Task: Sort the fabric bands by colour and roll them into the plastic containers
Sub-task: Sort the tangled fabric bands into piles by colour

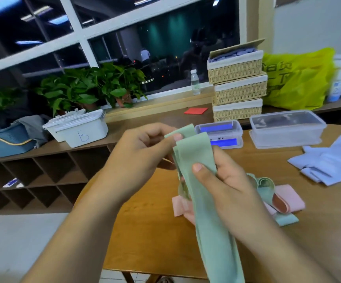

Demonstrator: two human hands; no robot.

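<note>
Both hands are up over the table (145, 231) now, close together, and both are on the same long green band (212, 231). The left hand (143, 158) pinches the band's folded top end between thumb and fingertips. The right hand (222, 184) grips it just below, thumb pressed flat on the front, fingers curled behind. The rest of the band hangs down past the table's near edge.

On the table under the hands lies a pink band (178, 207), partly hidden. Further right on the table sits a loose heap of pink and green bands (284, 203), tangled over one another. Toward the table's right edge there's a pile of pale blue bands (329, 162).

At the table's far side stands a small clear container (219, 136) with blue bands inside, lid on. Next to it on the table is a bigger lidded container (287, 131); what's in it I can't make out. Behind the table, three wicker baskets (238, 86) are stacked.
</note>
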